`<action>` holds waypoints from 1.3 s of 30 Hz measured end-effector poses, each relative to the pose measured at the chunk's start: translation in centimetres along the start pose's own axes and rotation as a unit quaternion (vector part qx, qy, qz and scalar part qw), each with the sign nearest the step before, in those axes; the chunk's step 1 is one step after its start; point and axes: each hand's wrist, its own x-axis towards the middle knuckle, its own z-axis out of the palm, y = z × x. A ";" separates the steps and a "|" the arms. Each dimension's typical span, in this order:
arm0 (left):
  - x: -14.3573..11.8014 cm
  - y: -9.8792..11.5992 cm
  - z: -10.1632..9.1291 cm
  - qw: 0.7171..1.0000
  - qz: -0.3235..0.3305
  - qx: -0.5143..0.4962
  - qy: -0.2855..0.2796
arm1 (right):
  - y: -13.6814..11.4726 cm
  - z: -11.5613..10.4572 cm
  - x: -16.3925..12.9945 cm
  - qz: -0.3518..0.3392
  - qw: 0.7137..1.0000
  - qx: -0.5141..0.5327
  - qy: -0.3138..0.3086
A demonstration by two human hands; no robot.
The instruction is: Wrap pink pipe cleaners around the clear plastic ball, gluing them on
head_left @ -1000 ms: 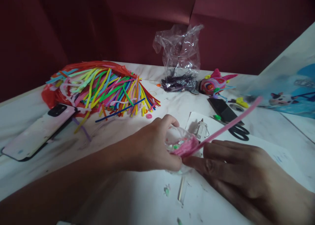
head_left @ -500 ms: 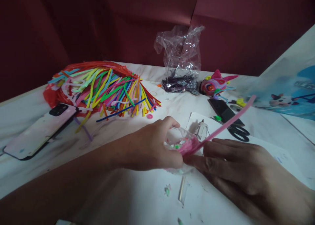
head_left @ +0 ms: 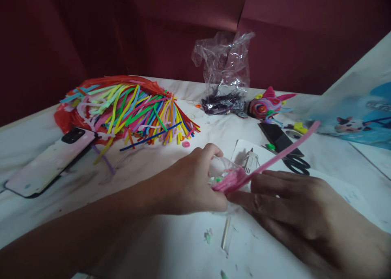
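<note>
Left hand (head_left: 195,185): gripping clear plastic container (head_left: 218,167)
Right hand (head_left: 293,211): fingers closed on pink pipe cleaner (head_left: 281,154)
Black scissors (head_left: 296,164): just beyond right hand

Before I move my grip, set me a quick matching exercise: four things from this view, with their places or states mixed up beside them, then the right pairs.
Things:
1. Pink pipe cleaner
2. Phone
3. Scissors
4. Clear bag

Places and states:
A. Standing at the back, dark contents at its bottom
B. Angled up past the right hand
C. In a pastel case, lying at the far left
D. Black-handled, lying to the right of the glue gun

Pairs: 1-B, 2-C, 3-D, 4-A.
</note>
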 end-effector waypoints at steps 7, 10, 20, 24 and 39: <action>0.2 0.4 -0.7 0.998 -0.047 -0.025 -0.026 | 0.0 -0.5 0.0 -0.016 0.994 0.004 0.109; 0.4 0.2 -0.7 0.998 -0.041 -0.031 -0.022 | -0.1 -0.1 0.0 -0.016 0.995 -0.005 0.098; 0.5 0.3 -0.8 0.996 -0.065 -0.041 -0.034 | 0.0 0.6 0.0 -0.003 0.995 0.063 0.073; 0.5 0.0 -0.6 0.996 -0.064 -0.047 -0.030 | -0.1 0.5 0.2 0.004 0.996 0.063 0.063; 0.8 0.4 -1.3 0.991 -0.106 -0.053 -0.063 | 4.4 2.8 -5.5 0.141 0.975 -0.169 0.010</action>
